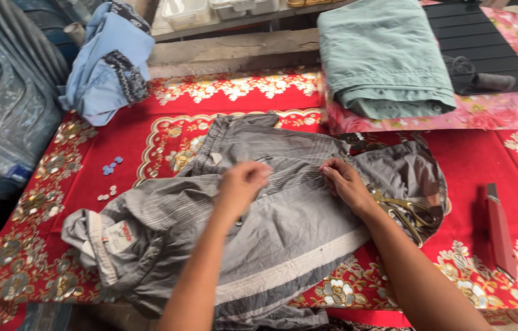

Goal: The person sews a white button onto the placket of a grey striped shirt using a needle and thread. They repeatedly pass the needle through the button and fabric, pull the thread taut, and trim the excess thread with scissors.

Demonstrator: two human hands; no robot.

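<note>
A grey striped shirt (259, 227) is lying spread across the middle of the frame on a red cloth with gold flower patterns (167, 104), its long axis running from the lower left, where the collar end with its label is bunching up, toward the upper right, where the fabric is reaching a pair of brass-handled scissors (405, 211). A pale band along its hem is slanting the same way along the lower centre. Both hands are resting on the upper middle part of the shirt, so the garment is lying under and around them. The left hand (242, 184) is curling its fingers in over a fold near the centre, seemingly pinching the cloth, though the grip itself is blurred. The right hand (346, 182) is pressing down on the fabric just to the right, fingertips bent onto a seam; the two hands are near each other but not touching. The scissors are lying just beside the right wrist. Small blue and pale buttons (109, 181) are sitting left of the shirt. A light blue garment (109, 61) is lying at the upper left, a folded green cloth (384, 55) at the upper right, and a red tool (499, 230) at the right edge.
</note>
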